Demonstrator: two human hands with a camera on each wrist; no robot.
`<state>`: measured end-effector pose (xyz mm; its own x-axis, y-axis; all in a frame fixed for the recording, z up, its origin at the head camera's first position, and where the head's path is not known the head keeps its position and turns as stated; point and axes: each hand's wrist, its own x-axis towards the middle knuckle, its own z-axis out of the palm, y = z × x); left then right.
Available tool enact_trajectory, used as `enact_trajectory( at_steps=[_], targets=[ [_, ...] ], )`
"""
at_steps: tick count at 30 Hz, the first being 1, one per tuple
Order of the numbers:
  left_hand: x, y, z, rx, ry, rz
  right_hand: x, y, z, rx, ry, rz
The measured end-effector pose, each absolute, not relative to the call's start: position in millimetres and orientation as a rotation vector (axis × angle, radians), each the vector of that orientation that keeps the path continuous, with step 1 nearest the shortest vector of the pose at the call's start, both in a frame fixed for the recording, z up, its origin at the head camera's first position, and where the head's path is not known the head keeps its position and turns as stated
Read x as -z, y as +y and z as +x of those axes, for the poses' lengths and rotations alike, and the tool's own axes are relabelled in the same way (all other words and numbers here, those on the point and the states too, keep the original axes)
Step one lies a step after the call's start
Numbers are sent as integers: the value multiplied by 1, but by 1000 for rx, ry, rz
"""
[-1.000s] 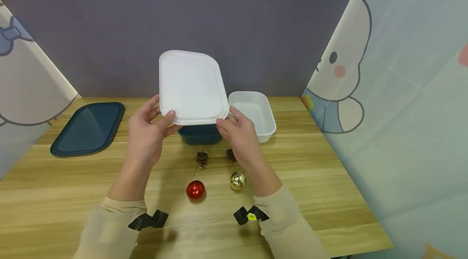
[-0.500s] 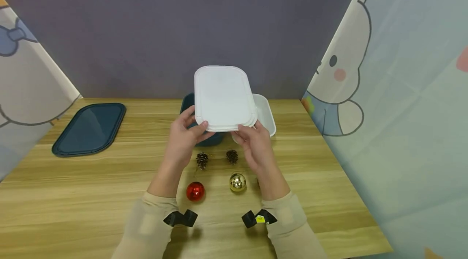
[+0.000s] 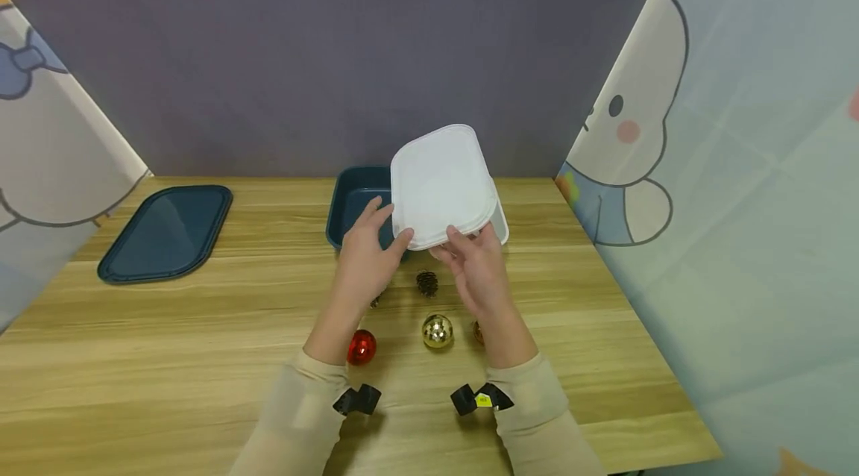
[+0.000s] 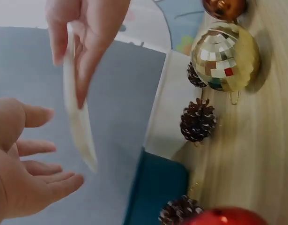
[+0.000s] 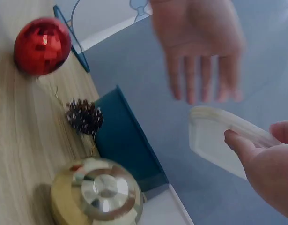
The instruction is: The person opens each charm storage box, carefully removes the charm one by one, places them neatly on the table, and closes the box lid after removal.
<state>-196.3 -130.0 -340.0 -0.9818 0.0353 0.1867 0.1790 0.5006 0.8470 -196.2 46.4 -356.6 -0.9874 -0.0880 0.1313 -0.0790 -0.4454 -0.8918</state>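
My right hand (image 3: 482,267) pinches the near edge of a white plastic lid (image 3: 443,185), thumb on top and fingers below, holding it tilted in the air. In the left wrist view the lid (image 4: 77,112) appears edge-on. Beside its left edge is my left hand (image 3: 367,252), its fingers spread and apart from the lid in both wrist views. Below the lid stand a dark blue box (image 3: 341,204), partly covered from view, and a white box (image 3: 500,222), mostly hidden behind the lid.
A dark blue lid (image 3: 164,233) lies at the table's left. Nearer me are a red ball ornament (image 3: 362,348), a gold one (image 3: 438,331), a copper one (image 4: 225,7) and pinecones (image 3: 426,283). A grey wall (image 3: 268,58) rises behind the table.
The white lid has moved right and down, from over the blue box to over the white one, and has turned. My left hand has let go of it; my right keeps its grip.
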Motion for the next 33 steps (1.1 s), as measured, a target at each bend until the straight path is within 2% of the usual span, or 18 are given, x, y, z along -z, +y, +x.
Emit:
enact_trajectory(
  at_steps=[3, 8, 19, 28, 33],
  targets=[
    [331, -121, -194, 1414, -2611, -288, 356, 47, -196, 2589, 1742, -266],
    [322, -109, -198, 1534, -2612, -394, 355, 43, -192, 2459, 1876, -312],
    [313, -112, -198, 1986, -2240, -343, 348, 40, -186, 2198, 2257, -597],
    [309, -118, -194, 2256, -1976, -265, 347, 51, -189, 1937, 2510, -654],
    [308, -121, -191, 2310, -1884, -222, 347, 57, -193, 1887, 2542, -558]
  ],
)
